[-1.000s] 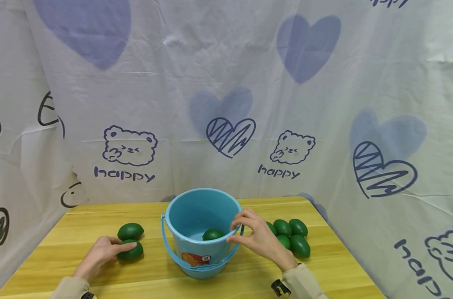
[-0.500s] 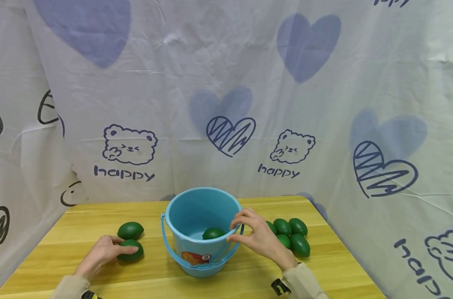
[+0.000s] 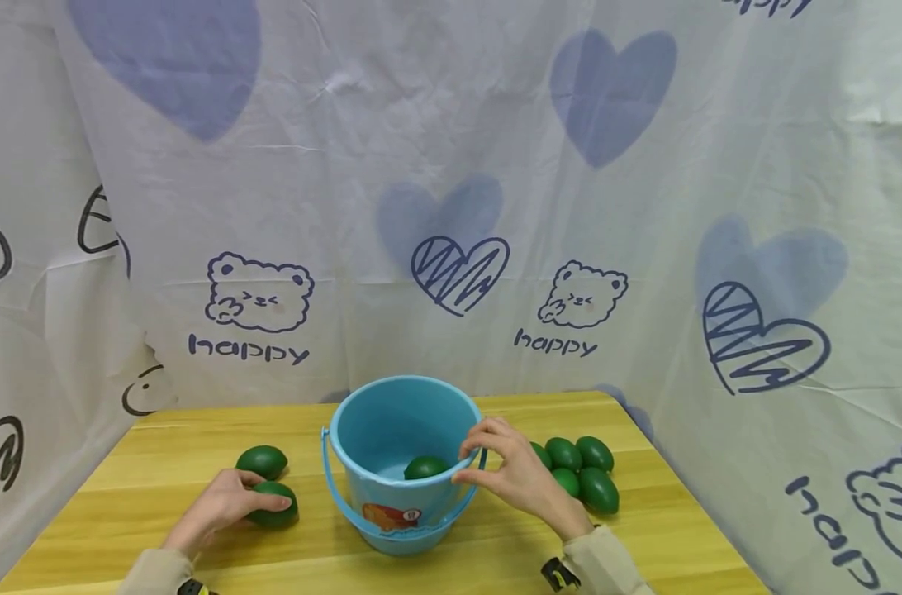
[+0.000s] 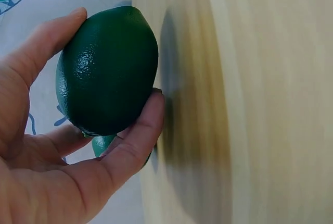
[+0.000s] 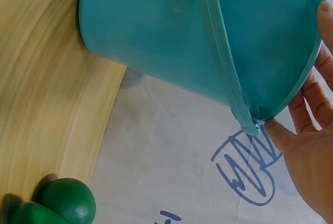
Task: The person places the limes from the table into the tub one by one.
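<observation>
My left hand [image 3: 230, 502] grips a glossy dark green lime [image 4: 106, 70] between thumb and fingers. In the left wrist view this lime hangs just off the wooden table, with its shadow beside it. Another lime [image 3: 262, 462] lies just behind that hand. A light blue bucket [image 3: 391, 496] stands upright at the middle, its handle hanging down in front. One lime [image 3: 424, 468] shows inside the bucket. On the bucket's right rim, my right hand [image 3: 514, 467] has its fingers curled over the edge; its thumb [image 5: 278, 133] touches near the handle joint.
Several more limes [image 3: 596, 489] lie grouped to the right of the bucket, partly hidden behind the right hand. The yellow wood-grain table [image 3: 332, 570] ends at a white cloth [image 3: 377, 330] printed with hearts and bears.
My left hand has moved a little to the right with the lime, apart from its former place beside the other one. The right hand stays on the bucket rim.
</observation>
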{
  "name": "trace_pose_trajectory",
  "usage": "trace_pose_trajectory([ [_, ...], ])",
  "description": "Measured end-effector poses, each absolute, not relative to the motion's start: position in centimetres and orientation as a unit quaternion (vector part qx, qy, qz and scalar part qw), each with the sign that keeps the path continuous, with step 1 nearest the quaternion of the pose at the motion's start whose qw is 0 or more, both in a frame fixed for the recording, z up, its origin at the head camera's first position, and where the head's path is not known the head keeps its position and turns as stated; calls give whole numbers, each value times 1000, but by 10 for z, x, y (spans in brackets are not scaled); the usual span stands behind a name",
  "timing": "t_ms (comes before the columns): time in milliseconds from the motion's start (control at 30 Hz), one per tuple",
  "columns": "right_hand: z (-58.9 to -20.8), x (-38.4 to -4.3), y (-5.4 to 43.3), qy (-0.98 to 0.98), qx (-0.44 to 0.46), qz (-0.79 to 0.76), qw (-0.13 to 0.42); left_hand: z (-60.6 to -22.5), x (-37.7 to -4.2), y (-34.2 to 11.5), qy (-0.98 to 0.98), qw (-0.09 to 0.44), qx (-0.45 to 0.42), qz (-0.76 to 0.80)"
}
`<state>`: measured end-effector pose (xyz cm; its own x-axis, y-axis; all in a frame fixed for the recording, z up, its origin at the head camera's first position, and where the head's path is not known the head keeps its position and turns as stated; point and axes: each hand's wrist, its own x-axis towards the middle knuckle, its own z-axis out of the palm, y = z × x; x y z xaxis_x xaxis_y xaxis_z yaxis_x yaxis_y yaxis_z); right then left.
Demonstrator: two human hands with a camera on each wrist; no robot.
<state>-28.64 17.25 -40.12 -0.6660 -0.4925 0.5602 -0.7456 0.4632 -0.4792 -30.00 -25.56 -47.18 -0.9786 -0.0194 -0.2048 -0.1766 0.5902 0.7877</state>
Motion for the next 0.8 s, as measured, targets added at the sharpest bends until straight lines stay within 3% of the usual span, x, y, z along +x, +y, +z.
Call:
trace_pose_trajectory([
  [267, -402, -285, 172, -836, 369, 368, 172, -464, -300, -253, 880, 84, -62, 463],
  [800, -402, -286, 173, -834, 375, 365, 174, -435, -291, -232, 858, 28, -39, 512],
])
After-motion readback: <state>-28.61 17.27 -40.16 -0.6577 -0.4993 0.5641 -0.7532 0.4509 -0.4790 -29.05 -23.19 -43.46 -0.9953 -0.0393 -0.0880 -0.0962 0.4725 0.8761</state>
